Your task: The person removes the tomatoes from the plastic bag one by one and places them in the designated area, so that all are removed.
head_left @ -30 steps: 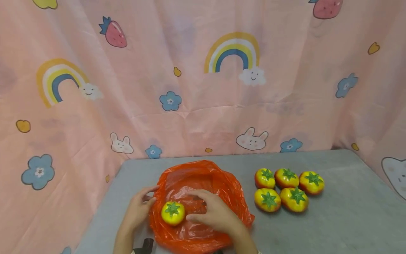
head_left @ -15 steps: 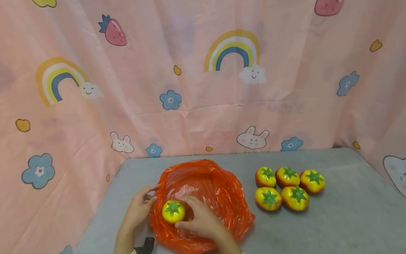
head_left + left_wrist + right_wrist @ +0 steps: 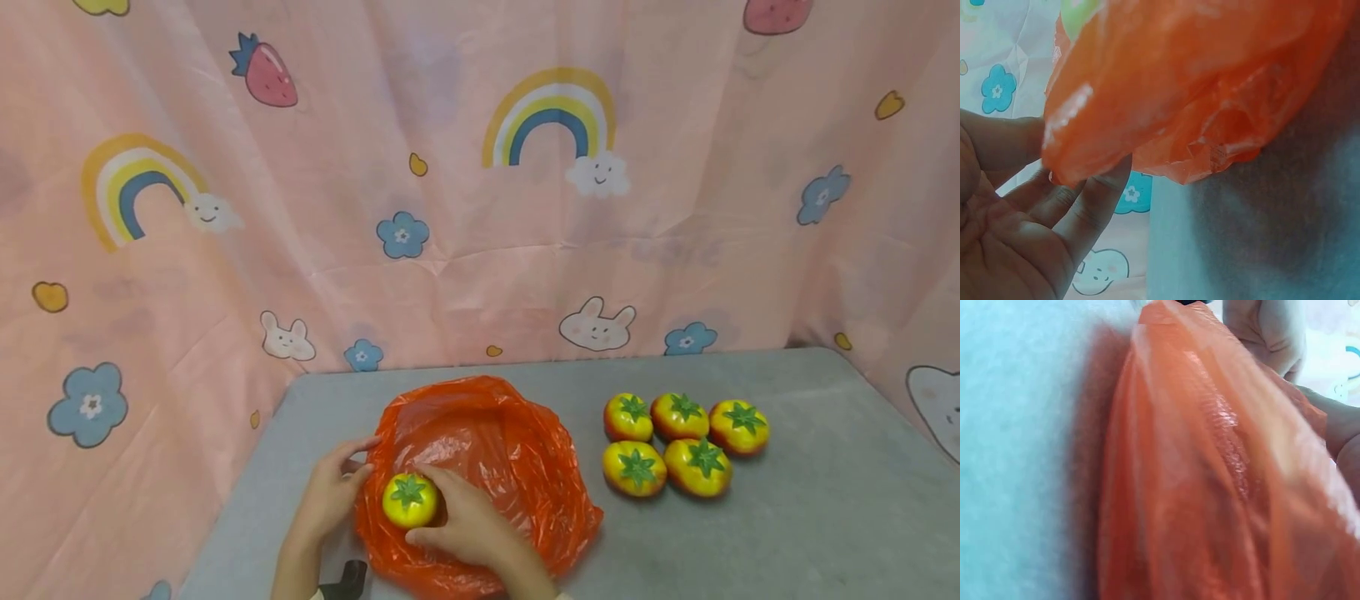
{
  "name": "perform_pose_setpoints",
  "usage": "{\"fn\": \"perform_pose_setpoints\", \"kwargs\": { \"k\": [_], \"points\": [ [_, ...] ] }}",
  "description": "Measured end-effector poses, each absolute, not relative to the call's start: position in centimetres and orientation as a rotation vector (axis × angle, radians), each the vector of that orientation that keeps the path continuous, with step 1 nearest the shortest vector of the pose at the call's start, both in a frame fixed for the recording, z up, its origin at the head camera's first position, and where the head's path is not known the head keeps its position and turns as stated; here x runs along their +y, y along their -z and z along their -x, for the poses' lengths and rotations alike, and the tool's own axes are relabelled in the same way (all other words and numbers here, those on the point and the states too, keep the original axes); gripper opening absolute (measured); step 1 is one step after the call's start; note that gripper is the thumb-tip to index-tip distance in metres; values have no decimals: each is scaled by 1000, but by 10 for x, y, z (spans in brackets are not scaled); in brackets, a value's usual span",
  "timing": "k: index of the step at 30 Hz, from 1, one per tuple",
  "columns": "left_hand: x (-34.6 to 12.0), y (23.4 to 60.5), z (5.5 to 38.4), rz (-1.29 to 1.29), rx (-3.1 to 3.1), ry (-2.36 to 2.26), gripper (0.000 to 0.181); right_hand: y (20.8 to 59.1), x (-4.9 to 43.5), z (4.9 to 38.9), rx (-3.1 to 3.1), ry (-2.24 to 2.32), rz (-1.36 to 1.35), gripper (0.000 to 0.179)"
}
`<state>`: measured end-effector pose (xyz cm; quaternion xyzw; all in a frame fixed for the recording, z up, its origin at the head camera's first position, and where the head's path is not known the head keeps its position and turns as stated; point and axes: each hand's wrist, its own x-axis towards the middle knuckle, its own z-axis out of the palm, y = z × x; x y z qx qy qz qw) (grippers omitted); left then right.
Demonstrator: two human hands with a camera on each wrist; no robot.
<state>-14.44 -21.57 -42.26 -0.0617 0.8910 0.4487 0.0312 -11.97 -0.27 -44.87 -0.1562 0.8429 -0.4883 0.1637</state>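
An orange-red plastic bag [image 3: 555, 458] lies spread open on the grey table. Its left rim is held by my left hand [image 3: 330, 492]; in the left wrist view the bag's edge [image 3: 1104, 100] runs between the thumb and the fingers [image 3: 1091, 212]. Over the bag's left part is a yellow toy tomato [image 3: 409, 502] with a green star-shaped top. My right hand [image 3: 472, 521] grips it from the right, index finger behind and thumb in front. The right wrist view is mostly filled by the bag's outer side [image 3: 1179, 456], which hides the toy tomato there.
Several more yellow-red toy tomatoes [image 3: 697, 468] stand grouped in two rows on the table [image 3: 817, 533] to the bag's right. A pink patterned curtain [image 3: 480, 275] closes off the back and sides. A dark wrist mount [image 3: 347, 581] shows at the lower edge.
My right hand has moved left and closed its fingers around the toy tomato. The left hand stays at the bag's rim, and the other tomatoes have not moved.
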Motion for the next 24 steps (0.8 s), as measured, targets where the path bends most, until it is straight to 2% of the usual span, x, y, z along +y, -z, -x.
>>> {"fn": "perform_pose_setpoints", "kwargs": {
  "k": [16, 24],
  "points": [
    [-215, 423, 144, 215, 2742, -1368, 40, 454, -3, 120, 2469, 1376, 433, 67],
    [-214, 421, 144, 225, 2738, -1371, 40, 452, -2, 119, 2391, 1407, 412, 68]
  ]
}}
